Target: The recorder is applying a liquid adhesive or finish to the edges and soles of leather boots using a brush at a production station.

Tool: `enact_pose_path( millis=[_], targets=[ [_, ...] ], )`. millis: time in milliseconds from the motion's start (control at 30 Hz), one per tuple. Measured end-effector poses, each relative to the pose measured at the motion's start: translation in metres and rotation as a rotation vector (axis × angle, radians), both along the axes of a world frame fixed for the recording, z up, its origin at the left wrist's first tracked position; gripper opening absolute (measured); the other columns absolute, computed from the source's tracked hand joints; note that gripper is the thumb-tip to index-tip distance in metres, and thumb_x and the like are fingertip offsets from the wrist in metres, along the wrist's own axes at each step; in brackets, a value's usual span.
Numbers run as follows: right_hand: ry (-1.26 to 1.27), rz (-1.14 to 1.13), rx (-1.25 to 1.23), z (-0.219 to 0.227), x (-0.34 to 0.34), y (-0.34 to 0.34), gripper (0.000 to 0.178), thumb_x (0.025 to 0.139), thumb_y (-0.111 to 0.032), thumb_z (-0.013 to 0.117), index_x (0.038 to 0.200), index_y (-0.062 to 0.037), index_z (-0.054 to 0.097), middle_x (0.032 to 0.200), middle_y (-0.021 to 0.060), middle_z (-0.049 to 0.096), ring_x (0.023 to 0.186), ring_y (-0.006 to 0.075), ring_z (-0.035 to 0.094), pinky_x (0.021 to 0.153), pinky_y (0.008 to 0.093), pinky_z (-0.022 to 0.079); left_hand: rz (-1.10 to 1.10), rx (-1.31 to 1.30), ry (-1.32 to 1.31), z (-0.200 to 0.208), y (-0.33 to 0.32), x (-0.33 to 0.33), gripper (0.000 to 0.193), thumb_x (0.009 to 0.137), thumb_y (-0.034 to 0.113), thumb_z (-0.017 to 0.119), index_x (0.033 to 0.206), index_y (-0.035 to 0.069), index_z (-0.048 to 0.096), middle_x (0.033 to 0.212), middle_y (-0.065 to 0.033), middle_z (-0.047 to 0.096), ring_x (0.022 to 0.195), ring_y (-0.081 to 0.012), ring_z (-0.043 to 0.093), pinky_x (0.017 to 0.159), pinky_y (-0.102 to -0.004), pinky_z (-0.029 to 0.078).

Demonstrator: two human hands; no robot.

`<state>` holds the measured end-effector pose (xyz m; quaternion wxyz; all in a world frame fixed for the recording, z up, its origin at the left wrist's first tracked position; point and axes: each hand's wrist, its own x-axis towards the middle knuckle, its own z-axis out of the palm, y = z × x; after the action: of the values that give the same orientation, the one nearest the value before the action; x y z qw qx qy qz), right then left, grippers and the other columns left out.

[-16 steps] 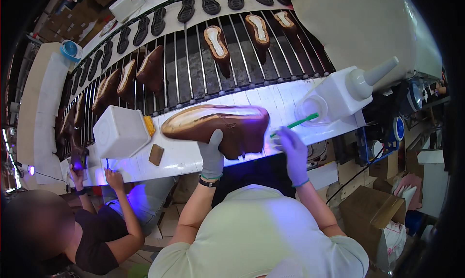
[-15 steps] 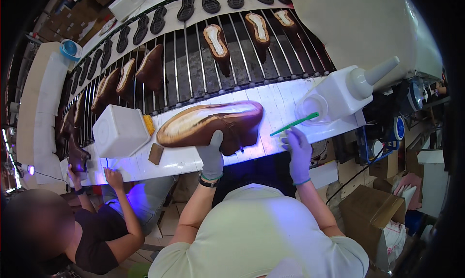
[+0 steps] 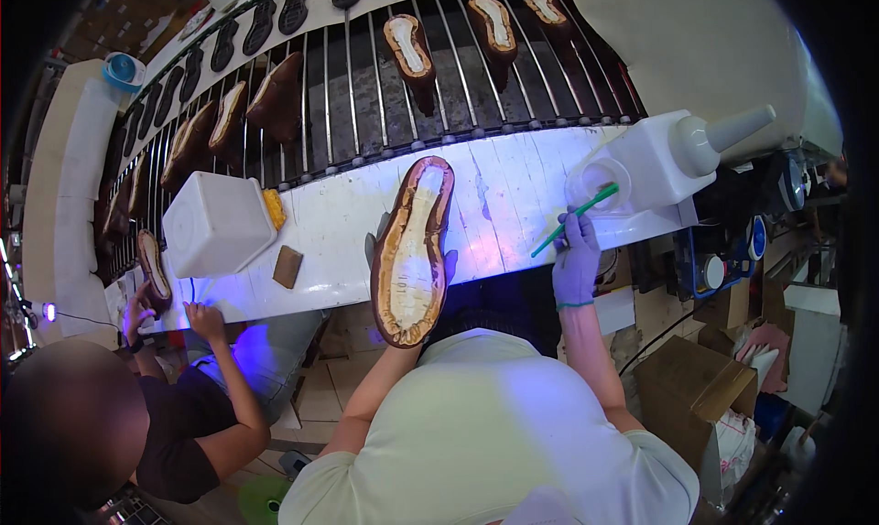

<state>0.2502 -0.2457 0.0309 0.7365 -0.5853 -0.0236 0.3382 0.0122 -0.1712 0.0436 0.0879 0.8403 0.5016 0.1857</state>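
Note:
A brown shoe upper [image 3: 412,250] stands nearly upright in front of me, its pale sole side facing up at me and its toe and heel in line with my body. My gloved left hand [image 3: 450,265] grips it from behind; only fingertips show at its two edges. In my gloved right hand [image 3: 577,258] is a green brush [image 3: 556,236], pinched near the middle. Its bristle end reaches over a round clear cup [image 3: 625,195] attached to or beside a white squeeze bottle [image 3: 661,159] lying on its side.
Beyond the white ledge [image 3: 513,173], a roller conveyor [image 3: 343,113] carries several brown uppers and a row of black soles [image 3: 293,9]. A white square container [image 3: 215,225], a yellow sponge [image 3: 274,210] and a small brown block [image 3: 287,266] sit left. A co-worker [image 3: 197,433] handles another upper.
My left hand has turned the upper from lying sideways to lengthwise, sole side up, and drawn it nearer. My right hand has moved the brush toward the cup. The view has shifted slightly.

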Motion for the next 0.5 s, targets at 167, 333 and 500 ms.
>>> enact_pose_path(
  millis=[167,333,500],
  targets=[
    [-0.462,0.158,-0.134,0.049,0.021,-0.012,0.029,0.097,-0.01,0.059,0.123,0.0018,0.064,0.099,0.0019,0.065,0.087,0.0075,0.055,0.081,0.0215,0.044,0.027,0.065,-0.075,0.011,0.005,0.007,0.063,0.098,0.04,0.055,0.154,0.02,0.034,0.155,-0.0024,0.04,0.141,-0.0251,0.037,0.12,-0.0506,0.02],
    [-0.678,0.227,-0.361,0.08,0.068,-0.02,0.039,0.095,-0.009,0.06,0.133,-0.0032,0.061,0.101,0.0013,0.068,0.081,0.0057,0.054,0.073,0.0224,0.045,-0.003,0.238,0.108,0.001,0.0,0.002,0.062,0.099,0.039,0.057,0.151,0.01,0.038,0.151,-0.0082,0.045,0.137,-0.0309,0.041,0.116,-0.0461,0.027],
    [-0.947,0.206,-0.447,0.089,0.091,-0.033,0.033,0.087,-0.016,0.072,0.115,0.0006,0.071,0.09,0.0061,0.073,0.078,0.0107,0.061,0.073,0.0278,0.05,0.046,0.318,-0.036,-0.059,-0.004,-0.007,0.051,0.099,0.027,0.059,0.142,0.002,0.048,0.138,-0.0139,0.055,0.125,-0.0271,0.051,0.107,-0.0366,0.039]
  ],
)
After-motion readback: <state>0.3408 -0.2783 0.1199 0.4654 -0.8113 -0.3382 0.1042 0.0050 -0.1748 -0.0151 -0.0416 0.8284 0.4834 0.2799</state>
